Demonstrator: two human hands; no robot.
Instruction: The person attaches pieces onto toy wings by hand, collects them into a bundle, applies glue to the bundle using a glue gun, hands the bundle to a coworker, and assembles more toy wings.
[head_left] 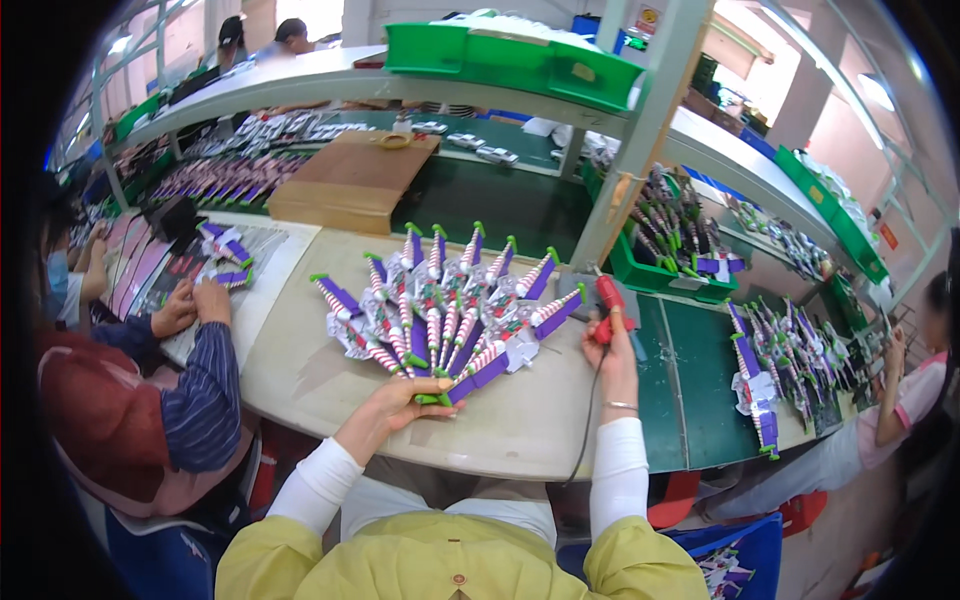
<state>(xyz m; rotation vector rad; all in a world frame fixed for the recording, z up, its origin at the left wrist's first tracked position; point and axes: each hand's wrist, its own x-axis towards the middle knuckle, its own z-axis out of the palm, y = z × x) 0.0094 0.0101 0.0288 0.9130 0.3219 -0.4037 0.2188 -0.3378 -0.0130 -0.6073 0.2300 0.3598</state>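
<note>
My left hand is closed on the near, green-tipped end of a toy wing piece, which is purple with red-and-white stripes. It lies at the front of a fanned-out pile of similar toy wing pieces with white bodies on the table. To the right of the pile, my right hand grips a red corded hand tool, its narrow end pointing away from me. The tool's exact kind cannot be made out. Its dark cord hangs over the table's front edge.
A cardboard box stands behind the pile. A shelf post rises beside a green bin of toy parts. More wing pieces lie at the right. Co-workers sit left and right.
</note>
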